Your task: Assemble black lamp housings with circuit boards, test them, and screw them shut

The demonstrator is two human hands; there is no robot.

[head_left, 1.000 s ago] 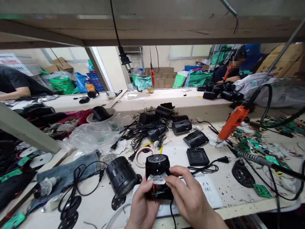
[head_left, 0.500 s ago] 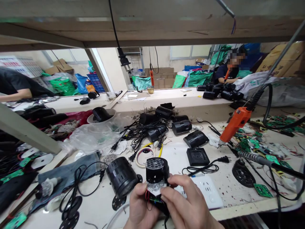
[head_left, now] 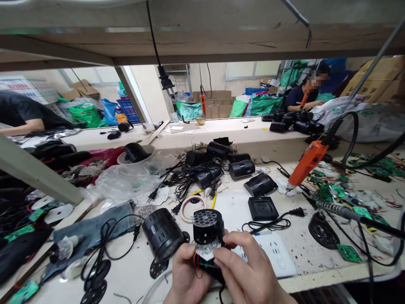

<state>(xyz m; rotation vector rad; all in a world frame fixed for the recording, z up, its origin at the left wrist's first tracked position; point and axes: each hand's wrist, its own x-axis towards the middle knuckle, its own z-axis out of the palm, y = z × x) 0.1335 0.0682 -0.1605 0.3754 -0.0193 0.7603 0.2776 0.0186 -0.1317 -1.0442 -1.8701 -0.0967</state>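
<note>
A small black device (head_left: 208,225) with a honeycomb top is held upright between my two hands at the front of the bench. Below the black top are a white plate with a clear plastic piece (head_left: 205,250), red wires and part of a green circuit board. My left hand (head_left: 186,272) is closed round the lower left side, thumb by the plate. My right hand (head_left: 253,266) pinches the right side, fingertips against the plate's edge. The underside is hidden by my fingers. Just left of them lies a larger black slotted cylinder (head_left: 163,233).
An orange electric screwdriver (head_left: 306,164) hangs at right, above loose green circuit boards (head_left: 348,253). A soldering iron (head_left: 338,210) reaches in from the right. Behind my hands are a tape roll (head_left: 186,214), black housings (head_left: 241,169) and tangled cords. Two people work across the bench.
The hanging orange screwdriver has swung slightly left. My hands and the black device keep nearly the same pose. The person at the far right has shifted a little.
</note>
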